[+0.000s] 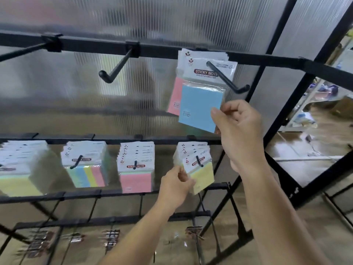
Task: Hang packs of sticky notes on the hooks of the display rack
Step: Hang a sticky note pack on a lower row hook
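A blue sticky note pack (pixel 200 108) hangs on the top row's right hook (pixel 227 77), in front of a pink pack (pixel 175 96). My right hand (pixel 238 127) pinches the blue pack's lower right corner. Lower down, my left hand (pixel 175 185) holds a yellow pack (pixel 203 175) by its left edge; that pack sits on the right hook of the second row (pixel 198 161), in front of several more packs. Two top hooks, one at the middle (pixel 114 70) and one at the far left (pixel 24 51), carry nothing.
The second row carries full hooks of packs: pink (pixel 136 169), striped (pixel 87 165) and yellow at the far left (pixel 21 169). Black rack bars (pixel 91 44) cross a ribbed translucent panel. Lower rows hold binder clips (pixel 112 238). A black frame post (pixel 267 77) stands at the right.
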Action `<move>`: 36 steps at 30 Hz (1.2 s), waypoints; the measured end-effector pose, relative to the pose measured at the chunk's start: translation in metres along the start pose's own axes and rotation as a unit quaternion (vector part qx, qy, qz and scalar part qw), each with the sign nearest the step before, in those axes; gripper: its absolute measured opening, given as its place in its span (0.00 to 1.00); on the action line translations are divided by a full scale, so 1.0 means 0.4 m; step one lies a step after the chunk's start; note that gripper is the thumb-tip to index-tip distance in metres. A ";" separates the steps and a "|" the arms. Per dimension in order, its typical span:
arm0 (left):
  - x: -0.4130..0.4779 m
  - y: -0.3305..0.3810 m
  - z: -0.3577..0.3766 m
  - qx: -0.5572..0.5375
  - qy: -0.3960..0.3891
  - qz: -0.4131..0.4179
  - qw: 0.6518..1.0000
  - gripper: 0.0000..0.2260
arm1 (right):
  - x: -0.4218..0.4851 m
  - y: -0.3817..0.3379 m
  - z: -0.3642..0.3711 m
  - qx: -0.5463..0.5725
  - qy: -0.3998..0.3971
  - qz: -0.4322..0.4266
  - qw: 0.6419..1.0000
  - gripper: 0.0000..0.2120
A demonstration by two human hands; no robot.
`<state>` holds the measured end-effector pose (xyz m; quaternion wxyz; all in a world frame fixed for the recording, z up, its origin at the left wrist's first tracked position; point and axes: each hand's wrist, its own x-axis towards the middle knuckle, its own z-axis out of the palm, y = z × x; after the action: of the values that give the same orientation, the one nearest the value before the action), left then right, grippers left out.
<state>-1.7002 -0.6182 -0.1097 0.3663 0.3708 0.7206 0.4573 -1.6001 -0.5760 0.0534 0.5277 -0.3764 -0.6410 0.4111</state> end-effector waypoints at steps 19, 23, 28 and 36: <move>-0.013 0.001 0.027 -0.122 0.078 -0.020 0.989 0.07 | -0.023 -0.043 -0.050 0.090 -0.102 0.014 0.991 0.06; -0.024 0.009 0.033 -0.098 0.042 0.006 0.994 0.06 | -0.021 -0.038 -0.054 0.077 -0.109 0.016 0.991 0.06; -0.031 0.014 0.028 -0.077 0.002 0.006 0.997 0.06 | -0.027 -0.043 -0.059 0.112 -0.114 0.017 0.987 0.04; -0.113 0.052 -0.048 -0.132 -0.090 0.057 0.985 0.11 | -0.085 -0.064 -0.055 0.186 -0.116 0.000 0.976 0.07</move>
<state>-1.6921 -0.6587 -0.0759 0.4491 0.3993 0.5956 0.5330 -1.5744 -0.6138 0.0668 0.5105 -0.2213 -0.6099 0.5643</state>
